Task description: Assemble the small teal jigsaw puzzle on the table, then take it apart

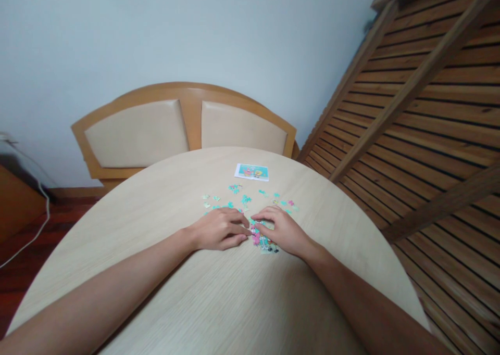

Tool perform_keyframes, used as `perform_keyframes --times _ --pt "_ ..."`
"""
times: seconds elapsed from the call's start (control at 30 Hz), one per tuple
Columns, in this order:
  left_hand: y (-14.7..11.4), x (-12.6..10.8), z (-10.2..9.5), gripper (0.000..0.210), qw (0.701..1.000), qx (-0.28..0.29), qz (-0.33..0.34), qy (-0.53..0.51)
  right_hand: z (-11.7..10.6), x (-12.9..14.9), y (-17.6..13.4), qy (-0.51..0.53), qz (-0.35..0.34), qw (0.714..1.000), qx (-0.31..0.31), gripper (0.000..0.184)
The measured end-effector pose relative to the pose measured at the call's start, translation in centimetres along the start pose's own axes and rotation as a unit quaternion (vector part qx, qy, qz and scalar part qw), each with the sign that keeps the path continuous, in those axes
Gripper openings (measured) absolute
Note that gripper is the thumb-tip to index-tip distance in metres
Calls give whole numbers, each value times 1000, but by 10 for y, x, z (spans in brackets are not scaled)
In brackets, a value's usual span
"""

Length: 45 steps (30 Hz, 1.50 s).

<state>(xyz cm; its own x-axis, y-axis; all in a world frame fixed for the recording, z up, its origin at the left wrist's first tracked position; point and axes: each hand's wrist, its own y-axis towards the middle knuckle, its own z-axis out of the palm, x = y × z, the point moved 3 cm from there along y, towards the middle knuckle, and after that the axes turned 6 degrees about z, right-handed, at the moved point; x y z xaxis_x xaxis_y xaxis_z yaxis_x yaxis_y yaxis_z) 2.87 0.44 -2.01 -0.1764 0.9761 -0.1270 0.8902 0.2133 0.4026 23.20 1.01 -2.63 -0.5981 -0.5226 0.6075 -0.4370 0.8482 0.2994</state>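
The partly assembled puzzle [256, 238] lies on the rounded table [167, 303], between the hands. The left hand [222, 229] rests at its left side, fingers bent; the right hand [283, 231] partly covers its right side, fingers curved. Whether either grasps a piece, I cannot tell. Loose pieces [246, 199] spread just beyond; the picture card [252, 172] lies nearer the far edge. Broad tabletop leaves room toward both side edges.

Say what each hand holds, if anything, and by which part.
The left hand reaches the left edge of the partly joined puzzle; the right hand covers some of its right side. Whether either grips anything cannot be told.
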Motion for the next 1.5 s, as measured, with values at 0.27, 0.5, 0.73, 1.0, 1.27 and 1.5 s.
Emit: perform_keyframes --times 0.27,0.5,0.73,1.0,1.27,1.5 --pt "1 -1 -2 29 1000 -10 -2 -3 -8 -2 0 -31 -12 999 -6 17" --pt "4 -3 -4 31 1000 11 -1 -13 -43 -38 1 -72 106 983 -134 22" --pt "6 -6 -6 32 1000 22 -2 -6 -73 -76 -5 -99 244 945 -193 25" --pt "6 -6 -5 33 999 43 -9 10 -72 -99 -8 -138 271 937 -171 26" --pt "5 -3 -5 32 1000 31 -4 3 -66 -92 -9 -135 246 946 -161 22" --pt "6 -4 -4 32 1000 25 -11 -2 -63 -95 -4 -129 256 945 -157 16"
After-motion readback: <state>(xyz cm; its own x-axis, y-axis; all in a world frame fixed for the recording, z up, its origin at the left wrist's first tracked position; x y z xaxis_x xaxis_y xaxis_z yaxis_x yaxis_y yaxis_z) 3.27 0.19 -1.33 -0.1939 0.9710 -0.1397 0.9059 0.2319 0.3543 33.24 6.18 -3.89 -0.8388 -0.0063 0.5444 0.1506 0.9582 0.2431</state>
